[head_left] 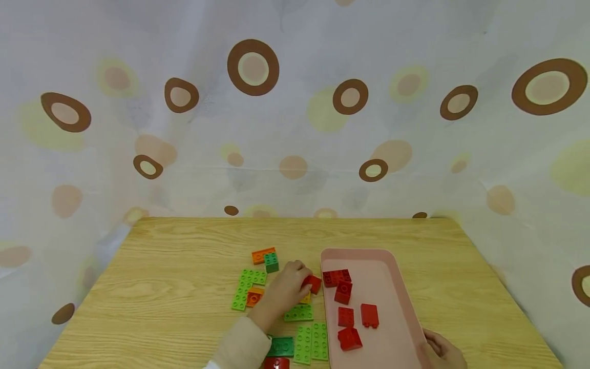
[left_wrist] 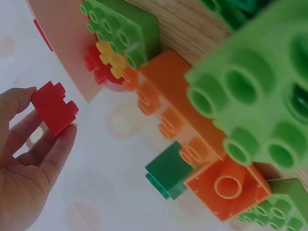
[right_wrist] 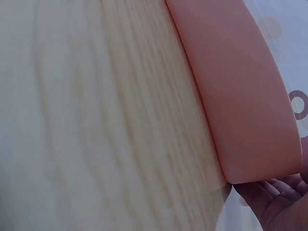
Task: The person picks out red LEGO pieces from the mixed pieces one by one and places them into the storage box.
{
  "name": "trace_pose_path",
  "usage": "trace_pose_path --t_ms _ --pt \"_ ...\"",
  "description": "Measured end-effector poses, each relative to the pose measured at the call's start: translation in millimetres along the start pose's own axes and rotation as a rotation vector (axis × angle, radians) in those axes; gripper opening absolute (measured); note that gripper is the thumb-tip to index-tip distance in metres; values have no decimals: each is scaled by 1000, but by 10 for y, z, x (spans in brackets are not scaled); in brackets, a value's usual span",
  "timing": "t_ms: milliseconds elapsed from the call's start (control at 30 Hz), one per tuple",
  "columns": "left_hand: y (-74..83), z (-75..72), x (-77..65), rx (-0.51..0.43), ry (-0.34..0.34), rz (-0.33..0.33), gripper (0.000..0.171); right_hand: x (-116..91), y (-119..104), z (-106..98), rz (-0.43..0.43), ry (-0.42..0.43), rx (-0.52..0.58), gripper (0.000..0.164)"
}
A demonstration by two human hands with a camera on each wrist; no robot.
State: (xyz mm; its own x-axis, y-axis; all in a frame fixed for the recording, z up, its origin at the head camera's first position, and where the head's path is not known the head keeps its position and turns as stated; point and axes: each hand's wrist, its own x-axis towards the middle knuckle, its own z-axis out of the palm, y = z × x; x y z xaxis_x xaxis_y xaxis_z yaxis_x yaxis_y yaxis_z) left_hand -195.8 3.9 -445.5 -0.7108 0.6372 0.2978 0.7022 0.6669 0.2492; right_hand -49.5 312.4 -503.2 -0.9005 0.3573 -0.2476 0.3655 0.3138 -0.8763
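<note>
My left hand (head_left: 283,292) pinches a small red toy brick (left_wrist: 52,107) between thumb and fingertips, just left of a pink tray (head_left: 371,274). In the left wrist view the brick is clear of the other bricks, its studs facing right. Several red bricks, among them a square one (head_left: 345,316) and a smooth-topped one (head_left: 369,315), lie inside the tray. My right hand (head_left: 442,351) grips the tray's right side near the front; in the right wrist view its fingers curl at the tray's corner, partly hidden by the wall.
Left of the tray lie light green bricks (head_left: 302,344), a dark green brick (head_left: 281,347), orange bricks (head_left: 255,296) and a green block (head_left: 271,262). Another red brick (head_left: 277,363) sits at the front. A dotted cloth (head_left: 295,128) hangs behind the wooden table (head_left: 152,287).
</note>
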Motion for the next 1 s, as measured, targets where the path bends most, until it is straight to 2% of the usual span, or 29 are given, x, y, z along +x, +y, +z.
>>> trace_pose_path --t_ms 67,233,333,500,600,800,1000 --pt "35 -12 5 -6 5 36 17 -8 -9 20 -7 11 6 38" --pt "149 -17 15 -6 30 115 14 -10 -26 16 -7 -1 -60 39" --pt "225 -13 27 -16 24 121 13 -15 -40 10 1 -5 -77 40" --pt "353 -23 45 -39 -45 111 17 -27 -53 30 -11 18 -63 38" --pt "436 -30 62 -60 -80 123 19 -42 -71 38 -7 25 -97 39" --pt "649 30 95 -62 -115 198 19 -46 -127 34 -28 37 -222 41" --pt "924 144 81 -22 -175 306 14 -74 -174 63 -67 58 -208 38"
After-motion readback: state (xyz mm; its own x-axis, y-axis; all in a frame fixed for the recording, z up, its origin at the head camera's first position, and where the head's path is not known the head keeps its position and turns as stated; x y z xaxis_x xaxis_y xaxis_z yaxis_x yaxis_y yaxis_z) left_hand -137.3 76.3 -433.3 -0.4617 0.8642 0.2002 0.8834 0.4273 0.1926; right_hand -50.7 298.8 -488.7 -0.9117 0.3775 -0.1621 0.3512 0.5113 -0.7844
